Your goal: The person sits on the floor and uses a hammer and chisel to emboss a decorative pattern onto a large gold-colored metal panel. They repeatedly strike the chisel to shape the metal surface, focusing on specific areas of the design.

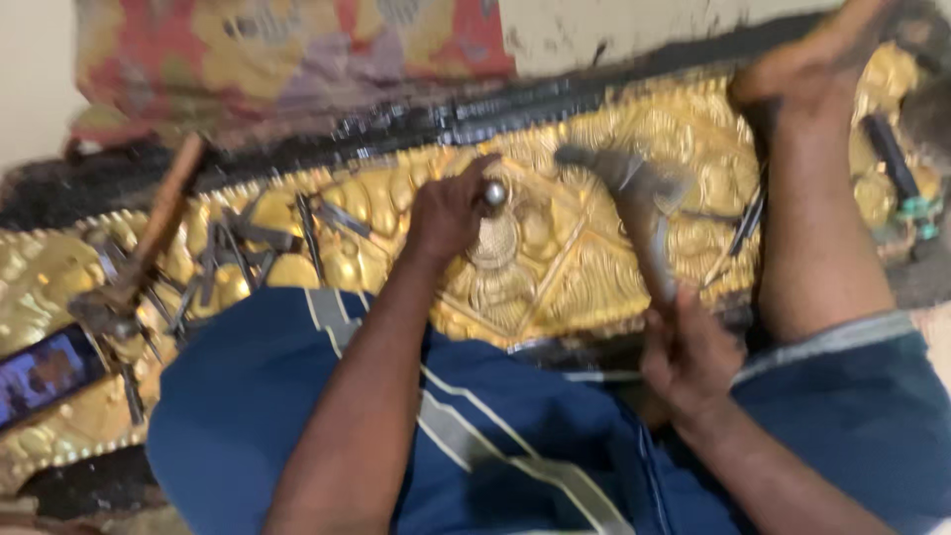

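Observation:
A long embossed golden metal sheet (634, 139) lies across the floor in front of me. My left hand (448, 210) is closed around a small steel punch (494, 192), whose rounded top shows above my fingers, its tip set on the raised relief near the sheet's middle. My right hand (690, 355) grips the handle of a hammer (634, 203), blurred, with its head lifted above the sheet to the right of the punch. My legs in blue shorts (248, 396) frame the sheet, and my right foot (812, 64) rests on its far edge.
Several loose steel punches (233, 248) lie scattered on the left part of the sheet, beside a second hammer with a wooden handle (158, 223). A phone with a lit screen (45, 374) rests at the lower left. A patterned cloth (287, 50) lies behind.

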